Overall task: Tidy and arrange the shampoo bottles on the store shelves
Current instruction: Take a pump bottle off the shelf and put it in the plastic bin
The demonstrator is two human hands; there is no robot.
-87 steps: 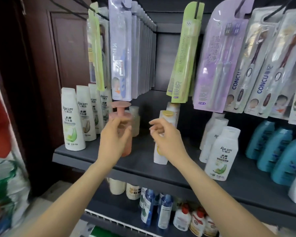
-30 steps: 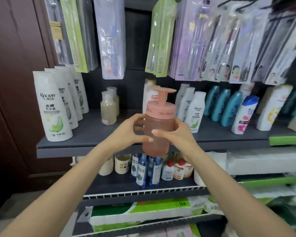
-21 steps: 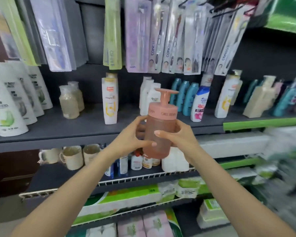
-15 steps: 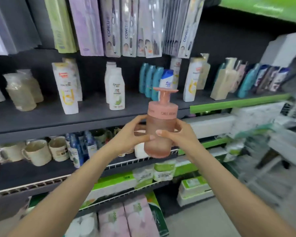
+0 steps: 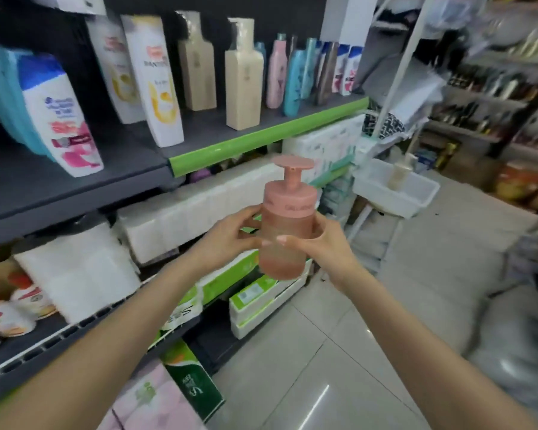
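Observation:
A frosted pink pump bottle [image 5: 288, 225] with a flat round pump head stands upright in mid-air in front of the shelves. My left hand [image 5: 227, 240] grips its left side and my right hand [image 5: 322, 243] grips its right side, fingers curled round the body. On the dark shelf [image 5: 75, 181] above stand shampoo bottles: a white and blue one with a pink label [image 5: 59, 116], white ones with yellow labels [image 5: 153, 79], two beige square bottles [image 5: 244, 76], and several pink, teal and white bottles [image 5: 295, 76] further right.
White tissue packs [image 5: 199, 212] fill the shelf below, with green-labelled packs [image 5: 261, 293] lower down. A white plastic basket [image 5: 395, 190] holding a pump bottle stands on a stand to the right. Tiled floor [image 5: 339, 352] lies beneath, more shelves at far right.
Both hands have lifted the pink pump bottle off the left end of the shelf and carried it rightward along the aisle; the view has swung right and down past the toothbrush racks.

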